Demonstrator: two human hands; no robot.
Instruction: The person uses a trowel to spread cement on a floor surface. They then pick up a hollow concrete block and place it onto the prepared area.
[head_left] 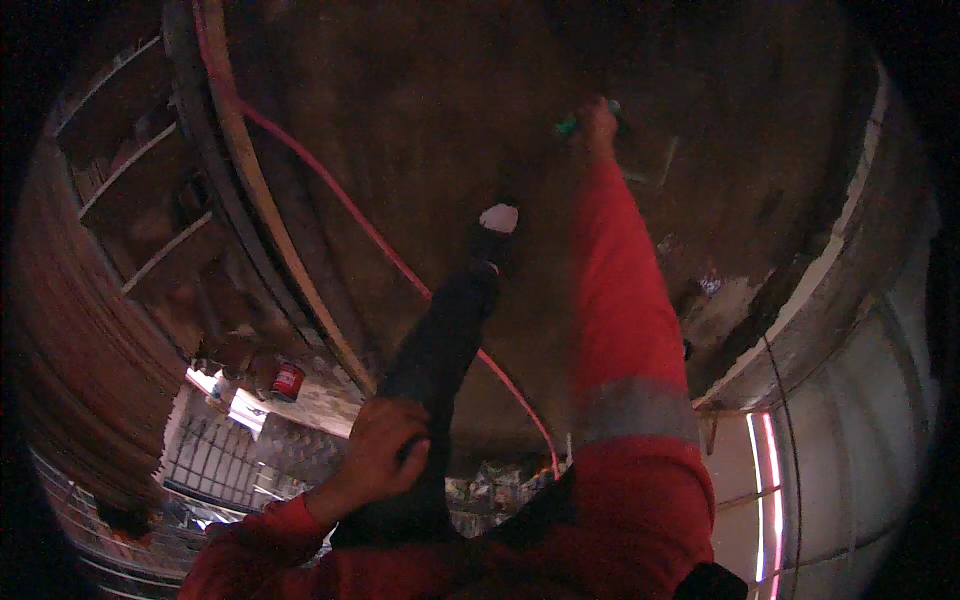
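Observation:
My right hand [602, 125], at the end of an outstretched red sleeve with a grey band, is closed on a small green object [568, 123], partly hidden by it, over the dark brown floor [450, 120]. My left hand [385, 450] lies against my dark-trousered leg [435, 340], fingers curled; whether they hold anything is unclear. My foot, with a pale patch [498, 218] at its tip, is stretched forward between the hand with the green object and a pink hose [350, 210].
A long wooden board [270, 230] and metal rungs [120, 170] run along the left. A red can [287, 380] stands on a ledge at lower left. A pale edge [840, 220] and grey panels [870, 420] line the right, with a thin cable [785, 420] hanging there.

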